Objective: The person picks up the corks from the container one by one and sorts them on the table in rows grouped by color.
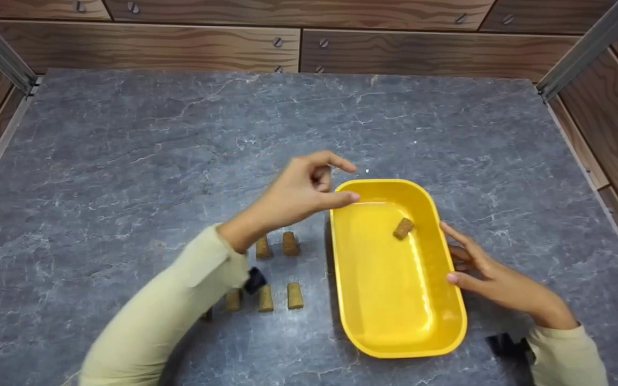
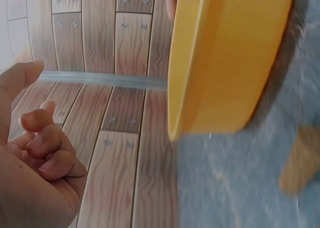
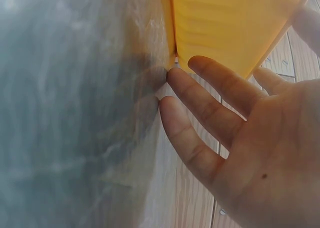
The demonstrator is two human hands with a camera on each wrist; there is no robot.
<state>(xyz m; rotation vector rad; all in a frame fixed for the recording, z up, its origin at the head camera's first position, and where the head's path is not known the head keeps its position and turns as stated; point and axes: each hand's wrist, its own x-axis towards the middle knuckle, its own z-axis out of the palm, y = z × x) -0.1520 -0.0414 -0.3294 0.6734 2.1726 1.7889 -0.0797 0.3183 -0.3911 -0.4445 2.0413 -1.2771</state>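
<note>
A yellow rectangular tub (image 1: 384, 305) stands on the table with one brown cork (image 1: 403, 228) lying inside, toward its far right. My left hand (image 1: 309, 185) hovers at the tub's far left corner, thumb and index finger spread apart with nothing between them; the other fingers bend loosely. At the tub's right side, my right hand (image 1: 488, 273) touches the wall with its thumb near the rim. In the right wrist view its fingers (image 3: 205, 107) are nearly straight, their tips down at the table. Several corks stand left of the tub, among them a darker cork (image 1: 290, 244) and a lighter cork (image 1: 294, 296).
The grey marbled table (image 1: 180, 139) is bordered by wood-patterned panels (image 1: 180, 45) at the back and sides. Metal posts rise at both back corners, including the right post (image 1: 582, 53). My left sleeve (image 1: 175, 300) partly covers the leftmost corks.
</note>
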